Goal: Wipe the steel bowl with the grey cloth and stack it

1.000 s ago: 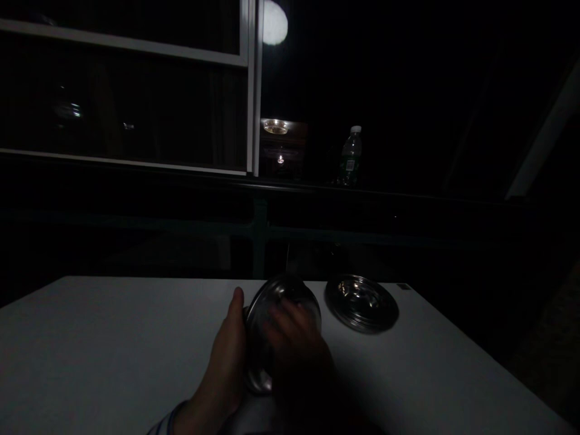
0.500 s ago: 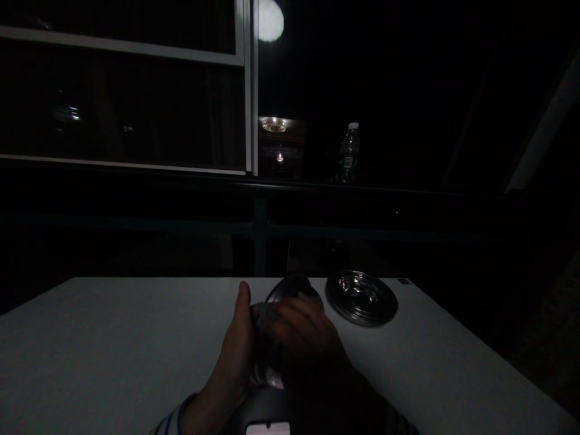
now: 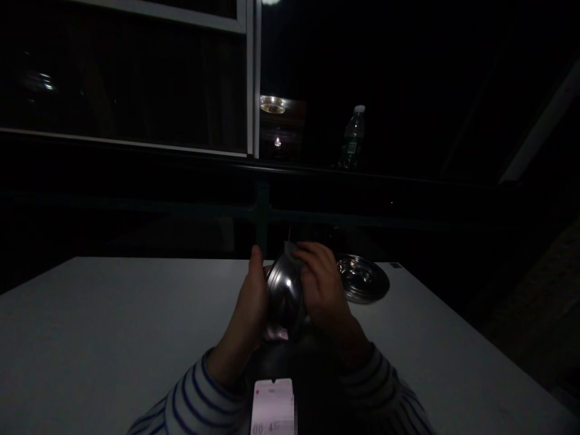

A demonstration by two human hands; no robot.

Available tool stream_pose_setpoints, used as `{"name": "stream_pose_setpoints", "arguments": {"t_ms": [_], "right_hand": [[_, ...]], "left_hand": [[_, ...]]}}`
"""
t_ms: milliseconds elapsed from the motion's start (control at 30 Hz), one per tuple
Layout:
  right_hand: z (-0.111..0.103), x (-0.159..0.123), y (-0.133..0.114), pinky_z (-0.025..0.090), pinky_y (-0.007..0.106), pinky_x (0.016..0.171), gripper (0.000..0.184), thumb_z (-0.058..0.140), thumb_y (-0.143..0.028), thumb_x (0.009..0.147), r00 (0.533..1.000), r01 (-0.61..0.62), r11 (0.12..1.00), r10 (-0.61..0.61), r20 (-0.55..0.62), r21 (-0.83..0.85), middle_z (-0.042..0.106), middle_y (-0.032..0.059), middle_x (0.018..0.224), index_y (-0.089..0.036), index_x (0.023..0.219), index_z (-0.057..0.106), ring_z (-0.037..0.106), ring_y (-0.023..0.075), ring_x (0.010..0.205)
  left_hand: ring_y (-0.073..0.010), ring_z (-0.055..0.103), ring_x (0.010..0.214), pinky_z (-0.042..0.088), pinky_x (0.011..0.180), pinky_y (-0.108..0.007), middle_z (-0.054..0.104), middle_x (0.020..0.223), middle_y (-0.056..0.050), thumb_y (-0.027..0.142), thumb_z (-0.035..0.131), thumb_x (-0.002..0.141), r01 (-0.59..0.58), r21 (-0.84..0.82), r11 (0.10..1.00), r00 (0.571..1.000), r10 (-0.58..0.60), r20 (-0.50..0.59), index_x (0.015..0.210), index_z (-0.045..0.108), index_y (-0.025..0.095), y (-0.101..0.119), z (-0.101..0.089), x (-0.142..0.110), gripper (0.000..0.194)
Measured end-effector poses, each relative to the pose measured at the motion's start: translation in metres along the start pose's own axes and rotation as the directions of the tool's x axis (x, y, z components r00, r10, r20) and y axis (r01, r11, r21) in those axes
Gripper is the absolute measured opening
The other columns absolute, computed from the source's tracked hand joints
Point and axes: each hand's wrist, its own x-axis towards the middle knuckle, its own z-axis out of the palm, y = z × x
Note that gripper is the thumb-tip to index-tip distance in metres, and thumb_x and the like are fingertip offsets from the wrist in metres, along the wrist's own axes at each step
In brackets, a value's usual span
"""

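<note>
A shiny metal bowl (image 3: 284, 290) is held up above the white table, tilted on its side with its rounded outside facing me. My left hand (image 3: 252, 302) grips it from the left, thumb pointing up and the other fingers hidden behind it. At the upper right of the bowl, my right hand (image 3: 324, 284) has its fingers bent over a thin grey cloth (image 3: 290, 246), pressed at the rim. Dim light hides the cloth's full shape. Just right of my right hand lies a second metal piece, a shallow dish (image 3: 362, 281), perhaps several stacked.
A lit phone (image 3: 272, 411) showing a timer is at the front of the white table (image 3: 136, 338). Beyond the table, a plastic bottle (image 3: 353, 139) stands on a dark ledge by the window frame (image 3: 252, 78). A small dark patch (image 3: 395, 265) marks the table's far right corner.
The bowl has turned so that its outside shows more. My right hand has moved up and right, from across the bowl to its upper edge. The view has tilted down, showing more phone.
</note>
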Motion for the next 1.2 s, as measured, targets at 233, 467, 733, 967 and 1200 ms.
{"name": "stream_pose_setpoints", "arguments": {"t_ms": [233, 467, 733, 967, 1200], "right_hand": [[0.019, -0.007, -0.016, 0.034, 0.045, 0.095, 0.031, 0.039, -0.017, 0.079, 0.968, 0.240, 0.969, -0.244, -0.061, -0.063, 0.056, 0.0095, 0.103, -0.015, 0.102, 0.058, 0.045, 0.0227, 0.103], [0.011, -0.007, 0.009, 0.040, 0.041, 0.084, 0.035, 0.032, -0.011, 0.079, 0.989, -0.085, 0.995, 0.077, -0.124, -0.060, 0.054, 0.0100, 0.106, -0.016, 0.105, 0.056, 0.045, 0.0226, 0.102], [0.021, -0.014, -0.003, 0.037, 0.039, 0.085, 0.028, 0.038, -0.016, 0.080, 0.973, 0.205, 0.973, -0.215, -0.090, -0.101, 0.059, 0.0074, 0.101, -0.019, 0.099, 0.058, 0.049, 0.0208, 0.098], [0.015, -0.009, 0.005, 0.040, 0.041, 0.085, 0.033, 0.033, -0.013, 0.081, 0.984, -0.085, 0.996, 0.089, -0.153, 0.028, 0.057, 0.0083, 0.105, -0.018, 0.103, 0.057, 0.047, 0.0218, 0.101], [0.011, -0.008, 0.016, 0.041, 0.037, 0.083, 0.031, 0.032, -0.014, 0.082, 0.992, -0.056, 0.994, 0.066, -0.108, 0.094, 0.059, 0.0075, 0.102, -0.017, 0.097, 0.059, 0.049, 0.0196, 0.099]], "left_hand": [[-0.0171, 0.058, 0.052, 0.040, 0.049, -0.024, 0.058, 0.046, -0.003, 0.063, 0.038, 0.075, -0.102, 0.070, 0.992, 0.992, 0.107, -0.060, 0.064, 0.064, 0.014, 0.010, -0.008, 0.007, 0.056], [-0.0159, 0.052, 0.044, 0.036, 0.044, -0.025, 0.056, 0.044, -0.003, 0.075, 0.032, 0.067, -0.126, 0.267, 0.955, 0.992, 0.127, 0.014, 0.055, 0.060, 0.015, -0.004, -0.011, 0.010, 0.067], [-0.0148, 0.051, 0.046, 0.037, 0.046, -0.024, 0.055, 0.045, -0.003, 0.074, 0.037, 0.065, -0.169, 0.291, 0.942, 0.984, 0.178, -0.006, 0.047, 0.055, 0.016, -0.003, -0.019, 0.013, 0.063], [-0.0151, 0.051, 0.044, 0.036, 0.043, -0.023, 0.054, 0.043, -0.003, 0.073, 0.037, 0.067, -0.143, 0.259, 0.955, 0.989, 0.149, -0.003, 0.053, 0.060, 0.015, -0.003, -0.018, 0.009, 0.063], [-0.0138, 0.051, 0.041, 0.034, 0.041, -0.022, 0.053, 0.041, -0.002, 0.072, 0.036, 0.068, -0.116, 0.266, 0.957, 0.993, 0.114, 0.021, 0.050, 0.057, 0.016, 0.001, -0.015, 0.003, 0.063]]}}
